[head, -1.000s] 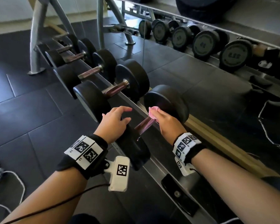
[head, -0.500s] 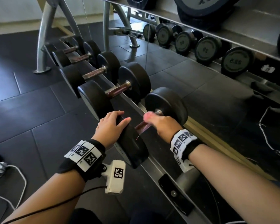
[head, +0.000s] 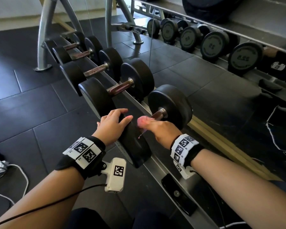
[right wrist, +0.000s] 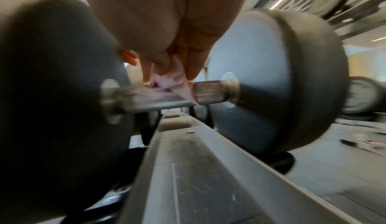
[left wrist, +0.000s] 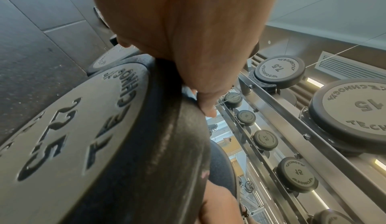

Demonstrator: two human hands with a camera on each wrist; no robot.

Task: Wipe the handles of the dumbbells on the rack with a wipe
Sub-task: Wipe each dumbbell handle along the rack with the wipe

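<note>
The nearest black dumbbell lies on the grey rack, its metal handle partly showing. My right hand grips a pink wipe wrapped over that handle; in the right wrist view the wipe is pinched against the handle. My left hand rests on the rim of the near weight head, fingers spread over its top. In the left wrist view the head reads 22.5 and my fingers lie over its edge.
Several more dumbbells sit further along the rack, handles bare. A mirror on the right reflects a row of dumbbells. Dark rubber floor tiles spread to the left, with white cables at the lower left.
My right hand has slid the wipe along the handle towards the near head, baring the far end of the handle. My left hand has settled further over the near head.
</note>
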